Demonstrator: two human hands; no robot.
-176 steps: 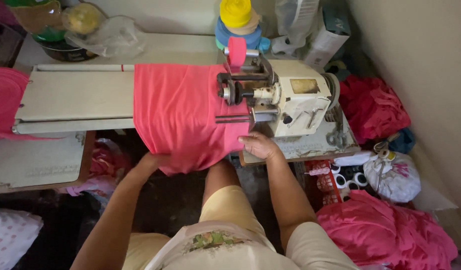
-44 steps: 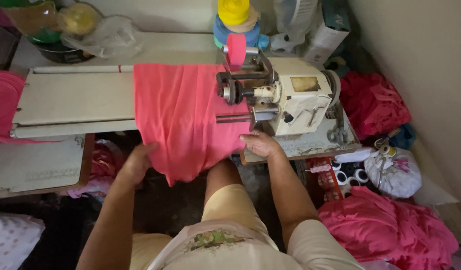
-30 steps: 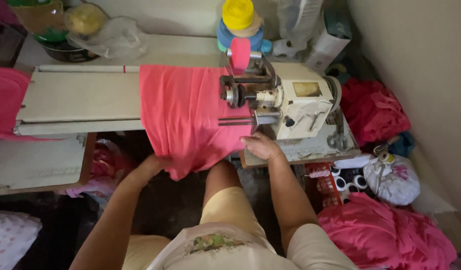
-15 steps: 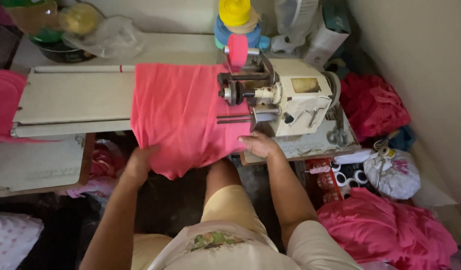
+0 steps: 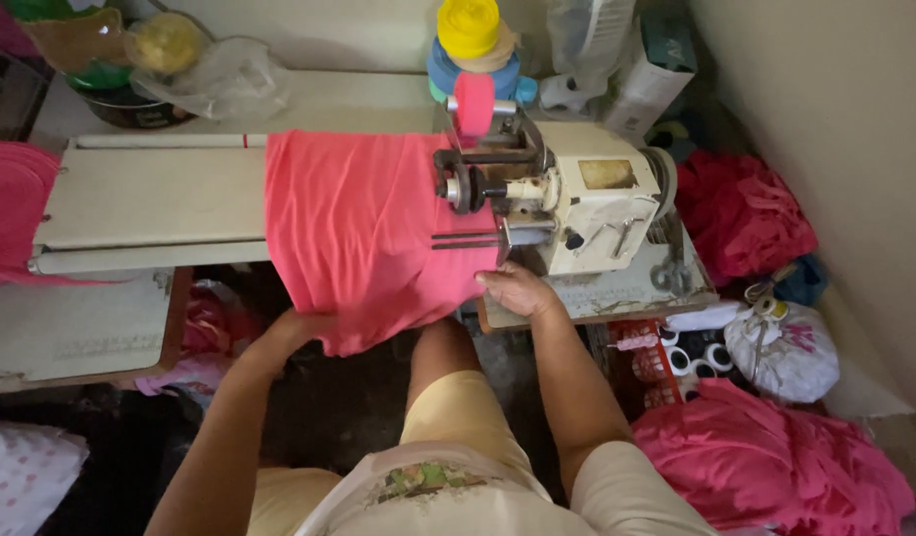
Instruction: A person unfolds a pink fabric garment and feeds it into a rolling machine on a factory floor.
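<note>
Head view shows pink fabric [image 5: 363, 233] draped over the worktop [image 5: 150, 203] at the sewing machine [image 5: 567, 203]. Left hand [image 5: 299, 328] grips its hanging edge; right hand [image 5: 517, 290] presses it flat, fingers near the needle, so a slip might nick them.

Soft daylight, sharp, shadowed below

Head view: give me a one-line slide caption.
Both hands, left hand and right hand, hold pink fabric at a cream sewing machine beside the long work table.
</note>
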